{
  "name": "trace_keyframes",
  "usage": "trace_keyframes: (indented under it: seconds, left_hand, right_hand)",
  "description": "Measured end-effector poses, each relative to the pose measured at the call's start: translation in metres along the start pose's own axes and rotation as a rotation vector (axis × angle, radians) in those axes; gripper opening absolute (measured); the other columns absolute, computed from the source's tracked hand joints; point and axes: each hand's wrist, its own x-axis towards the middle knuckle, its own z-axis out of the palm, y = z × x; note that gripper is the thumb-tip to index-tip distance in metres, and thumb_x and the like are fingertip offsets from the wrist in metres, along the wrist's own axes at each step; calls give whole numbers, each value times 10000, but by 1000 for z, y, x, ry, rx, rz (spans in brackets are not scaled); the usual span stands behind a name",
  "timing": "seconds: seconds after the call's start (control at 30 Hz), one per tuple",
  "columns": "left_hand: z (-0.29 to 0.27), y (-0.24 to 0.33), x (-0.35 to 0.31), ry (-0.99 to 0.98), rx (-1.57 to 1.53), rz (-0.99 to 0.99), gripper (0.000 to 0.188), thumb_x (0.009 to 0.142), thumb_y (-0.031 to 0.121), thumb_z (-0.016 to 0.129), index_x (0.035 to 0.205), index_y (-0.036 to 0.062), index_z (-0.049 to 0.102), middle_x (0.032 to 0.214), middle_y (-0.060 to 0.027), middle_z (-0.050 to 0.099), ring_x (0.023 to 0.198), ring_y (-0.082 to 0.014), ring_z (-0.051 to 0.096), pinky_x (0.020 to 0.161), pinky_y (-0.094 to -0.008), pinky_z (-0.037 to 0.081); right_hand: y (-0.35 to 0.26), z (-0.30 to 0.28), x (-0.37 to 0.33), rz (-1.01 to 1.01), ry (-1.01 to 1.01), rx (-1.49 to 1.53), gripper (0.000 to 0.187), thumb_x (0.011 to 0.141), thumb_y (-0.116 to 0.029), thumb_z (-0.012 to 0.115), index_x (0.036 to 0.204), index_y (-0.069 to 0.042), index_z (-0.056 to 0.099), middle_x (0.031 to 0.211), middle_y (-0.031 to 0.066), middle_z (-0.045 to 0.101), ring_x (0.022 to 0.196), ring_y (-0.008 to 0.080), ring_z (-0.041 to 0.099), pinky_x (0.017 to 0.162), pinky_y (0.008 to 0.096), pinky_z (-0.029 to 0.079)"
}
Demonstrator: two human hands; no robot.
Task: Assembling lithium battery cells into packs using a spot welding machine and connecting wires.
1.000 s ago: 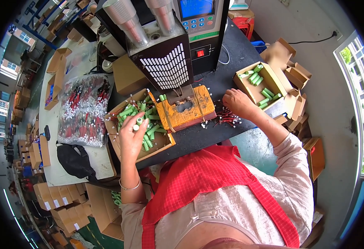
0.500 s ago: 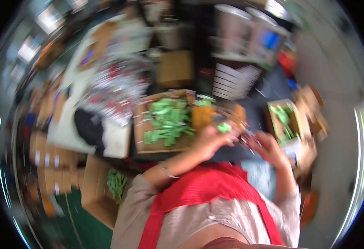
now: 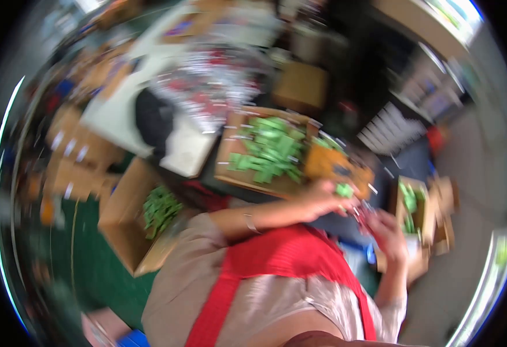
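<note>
My left hand (image 3: 322, 200) is closed on a small green piece (image 3: 344, 189), its kind blurred. Close by on the right, my right hand (image 3: 388, 232) pinches a small clear and dark-red thing (image 3: 362, 213), smeared by motion. The two hands nearly meet at the near side of the dark table. Just beyond them lies an orange-yellow object (image 3: 326, 163), with more green pieces behind it. To the left of that, a shallow cardboard tray (image 3: 228, 159) holds a heap of green pieces (image 3: 271, 144).
On the right stands a small open carton (image 3: 421, 217) with green pieces. A larger carton (image 3: 117, 220) with green pieces sits low at the left. Clear bags with red contents (image 3: 207, 81) cover the white table. A brown box (image 3: 301, 87) and a white slatted basket (image 3: 389, 130) stand farther back.
The whole view has tilted and shifted, so the trays and cartons appear moved. Both hands stay close together, the left still with the green piece.
</note>
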Motion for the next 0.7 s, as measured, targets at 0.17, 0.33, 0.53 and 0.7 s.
trace_keyframes:
  seconds: [0.17,0.33,0.53,0.7]
  left_hand:
    - [-1,12,1,50,42,-25,471,805,38,614,1235,-7,428,1154,-118,558,908,-163,601,741,-259,483]
    - [0,9,5,79,-45,-38,412,794,45,643,1174,2,488,1033,-97,600,849,-147,609,695,-242,500]
    - [9,-3,5,162,103,188,254,809,37,630,1048,1,556,885,-26,606,774,-92,589,686,-216,497]
    - [4,3,7,211,219,239,243,819,37,617,1050,-10,560,895,-18,598,798,-66,560,691,-206,504]
  right_hand:
    - [-3,11,13,-33,-210,241,126,889,-129,527,849,-14,561,808,46,604,778,124,558,738,254,436]
    - [17,21,11,-21,-363,313,155,906,-168,514,929,-16,539,863,64,611,788,118,552,742,252,440]
    - [11,48,19,-41,-161,446,315,927,-275,468,1093,-10,498,955,110,617,936,168,579,835,288,437]
    - [4,48,35,75,4,381,298,853,-306,599,960,-28,614,768,28,615,596,50,523,540,167,415]
